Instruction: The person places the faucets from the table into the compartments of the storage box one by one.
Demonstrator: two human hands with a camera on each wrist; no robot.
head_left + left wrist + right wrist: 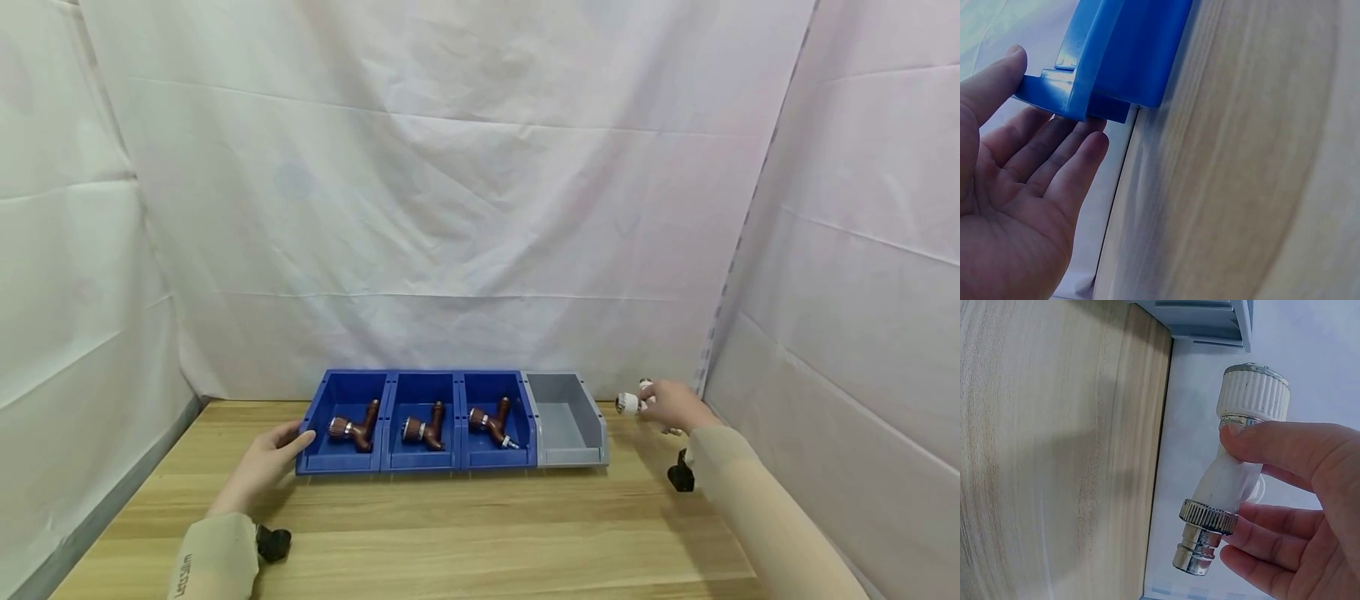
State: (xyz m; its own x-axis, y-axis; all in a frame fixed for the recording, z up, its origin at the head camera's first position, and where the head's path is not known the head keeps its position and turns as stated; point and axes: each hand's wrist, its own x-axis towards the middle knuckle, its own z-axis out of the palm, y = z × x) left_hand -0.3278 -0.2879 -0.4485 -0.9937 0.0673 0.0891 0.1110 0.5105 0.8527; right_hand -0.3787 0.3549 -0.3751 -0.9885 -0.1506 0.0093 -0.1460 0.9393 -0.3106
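My right hand [673, 405] pinches a white tap [1229, 478] between thumb and fingers, off to the right of the grey bin [572, 456]. The tap has a ribbed white knob and a chrome hose nozzle. My left hand [267, 457] grips the outer side edge of the leftmost blue bin [341, 463], thumb over the rim and fingers beneath it. Brown taps lie one in each blue bin: a left one [362, 437], a middle one [432, 432] and a right one [495, 424] whose silver nozzle shows.
Three blue bins and the grey bin stand joined in a row at the back of the wooden table [450, 533]. White cloth [450, 208] hangs behind and along both sides. A black wrist camera [273, 543] is strapped to the left wrist, another [681, 473] to the right.
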